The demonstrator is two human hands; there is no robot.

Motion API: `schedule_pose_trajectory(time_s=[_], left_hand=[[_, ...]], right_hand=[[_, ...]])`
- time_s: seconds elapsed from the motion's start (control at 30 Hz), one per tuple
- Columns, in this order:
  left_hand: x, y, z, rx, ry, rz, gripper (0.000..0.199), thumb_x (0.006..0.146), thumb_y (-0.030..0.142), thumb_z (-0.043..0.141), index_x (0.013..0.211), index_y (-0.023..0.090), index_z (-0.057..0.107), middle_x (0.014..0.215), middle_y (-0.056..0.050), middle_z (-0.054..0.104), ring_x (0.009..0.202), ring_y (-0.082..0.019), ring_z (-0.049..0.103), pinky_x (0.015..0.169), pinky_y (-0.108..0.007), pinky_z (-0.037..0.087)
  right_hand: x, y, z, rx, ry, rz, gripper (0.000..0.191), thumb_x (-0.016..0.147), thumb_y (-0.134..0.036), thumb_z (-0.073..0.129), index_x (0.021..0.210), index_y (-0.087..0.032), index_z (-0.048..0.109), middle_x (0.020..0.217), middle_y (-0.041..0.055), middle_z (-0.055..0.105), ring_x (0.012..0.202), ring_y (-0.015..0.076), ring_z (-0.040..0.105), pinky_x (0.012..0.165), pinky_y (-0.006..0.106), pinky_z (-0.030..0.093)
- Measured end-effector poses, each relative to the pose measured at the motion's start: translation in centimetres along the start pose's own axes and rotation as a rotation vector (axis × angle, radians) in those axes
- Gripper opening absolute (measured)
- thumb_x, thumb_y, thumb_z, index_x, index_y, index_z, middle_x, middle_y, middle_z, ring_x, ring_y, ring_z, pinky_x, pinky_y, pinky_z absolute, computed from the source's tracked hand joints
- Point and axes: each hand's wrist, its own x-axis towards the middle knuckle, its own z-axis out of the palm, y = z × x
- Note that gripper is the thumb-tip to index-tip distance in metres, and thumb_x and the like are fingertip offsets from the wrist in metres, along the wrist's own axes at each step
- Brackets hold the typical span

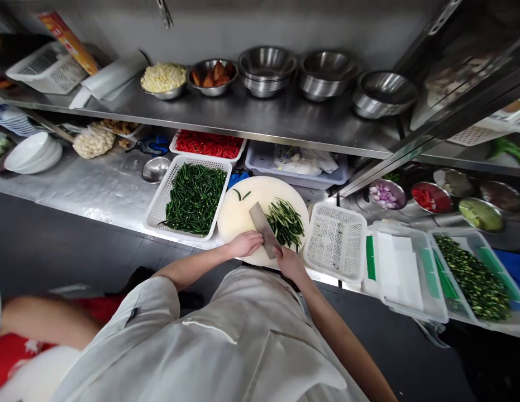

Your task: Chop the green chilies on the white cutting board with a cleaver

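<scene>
My right hand (289, 262) is wrapped round the handle of a cleaver (263, 230), whose broad blade lies slantwise over a round white cutting board (237, 215). Close against the blade's left side is my left hand (246, 244), its fingers curled down at the board; whatever they hold is hidden. To the right of the blade lies a pile of cut green chillies (285, 222). Two loose green pieces (242, 195) rest near the board's far left edge. Left of the board, a white basket (156, 215) holds many whole green chillies (195, 198).
Right of the board stand a perforated white basket (335, 240), plastic tubs (410, 268) and chopped greens (473, 279). Behind are red chillies (209, 144) and a grey tray (297, 180). A steel shelf (226, 120) carries stacked bowls (266, 70). Another person's arm (46, 321) shows at lower left.
</scene>
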Motion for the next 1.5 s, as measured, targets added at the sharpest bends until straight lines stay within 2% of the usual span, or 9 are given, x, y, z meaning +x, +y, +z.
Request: schedule_pose_trajectory(time_s=[0.1,0.27,0.4,0.63,0.8,1.03,1.3,1.4,1.5], left_hand=[[0.9,-2.6,-2.5,0.046,-0.043,0.029,0.027,0.108,0.025,0.047,0.122,0.021,0.071,0.118,-0.011,0.073,0.114,-0.021,0.067,0.104,-0.037,0.056],[3.1,-9.9,-8.5,0.221,0.189,-0.441,0.034,0.100,0.012,0.046,0.125,0.014,0.069,0.134,-0.017,0.066,0.130,-0.025,0.059,0.117,-0.043,0.049],[2.6,-11.7,-10.9,0.194,0.085,-0.492,0.030,0.101,0.015,0.046,0.119,0.015,0.070,0.124,-0.012,0.071,0.121,-0.023,0.063,0.113,-0.041,0.052],[-1.4,-4.7,-4.8,0.134,0.021,-0.376,0.031,0.109,0.036,0.047,0.117,0.023,0.074,0.122,-0.009,0.072,0.118,-0.024,0.068,0.111,-0.041,0.056],[-0.9,-2.0,-1.6,0.112,0.044,-0.208,0.028,0.107,0.031,0.051,0.114,0.026,0.077,0.118,-0.007,0.074,0.115,-0.024,0.071,0.107,-0.040,0.061],[0.1,-2.1,-1.5,0.093,0.111,-0.125,0.026,0.104,0.027,0.054,0.113,0.028,0.079,0.116,-0.007,0.076,0.109,-0.026,0.074,0.100,-0.042,0.066],[0.0,-1.7,-0.5,0.016,0.119,-0.059,0.030,0.104,0.023,0.048,0.112,0.025,0.077,0.114,-0.011,0.074,0.106,-0.025,0.072,0.094,-0.042,0.065],[1.2,-2.5,-2.0,-0.037,-0.013,0.062,0.027,0.099,0.016,0.050,0.107,0.023,0.075,0.104,-0.010,0.073,0.099,-0.023,0.068,0.090,-0.037,0.062],[3.7,-5.9,-5.2,-0.021,-0.054,0.138,0.023,0.099,0.018,0.052,0.105,0.022,0.073,0.104,-0.009,0.073,0.100,-0.023,0.067,0.091,-0.036,0.060]], right_hand=[[-0.4,0.5,-0.7,0.017,0.043,-0.015,0.041,0.117,-0.037,0.036,0.111,-0.017,0.071,0.112,0.0139,0.079,0.104,0.0247,0.074,0.080,0.029,0.041],[-3.4,3.6,-0.4,0.039,-0.064,-0.114,0.040,0.116,-0.040,0.037,0.104,-0.020,0.070,0.100,0.0095,0.079,0.096,0.0235,0.073,0.077,0.029,0.040],[-3.7,4.9,-0.6,0.020,-0.131,-0.081,0.042,0.115,-0.043,0.038,0.100,-0.021,0.070,0.101,0.0093,0.078,0.098,0.0230,0.073,0.075,0.028,0.039],[-3.5,2.3,-2.2,0.093,-0.059,-0.001,0.038,0.112,-0.040,0.042,0.110,-0.020,0.074,0.111,0.0121,0.080,0.103,0.0265,0.075,0.086,0.032,0.048],[-4.0,1.2,-3.3,0.114,0.002,-0.039,0.041,0.109,-0.046,0.043,0.114,-0.020,0.075,0.108,0.0128,0.081,0.099,0.0297,0.076,0.087,0.037,0.052],[-5.2,1.2,-3.0,0.105,-0.022,-0.006,0.038,0.107,-0.043,0.046,0.114,-0.018,0.074,0.106,0.0160,0.081,0.096,0.0318,0.077,0.083,0.037,0.055],[1.2,-3.6,-0.6,0.063,0.066,0.063,0.043,0.113,-0.040,0.038,0.119,-0.017,0.073,0.118,0.0159,0.079,0.109,0.0294,0.076,0.088,0.033,0.052],[2.5,-5.4,-0.2,0.058,0.119,0.093,0.045,0.115,-0.038,0.033,0.114,-0.017,0.073,0.115,0.0151,0.080,0.109,0.0264,0.075,0.088,0.030,0.049],[1.1,-5.1,0.6,0.118,0.225,0.169,0.049,0.116,-0.038,0.028,0.112,-0.018,0.072,0.106,0.0146,0.080,0.103,0.0262,0.076,0.085,0.029,0.049]])
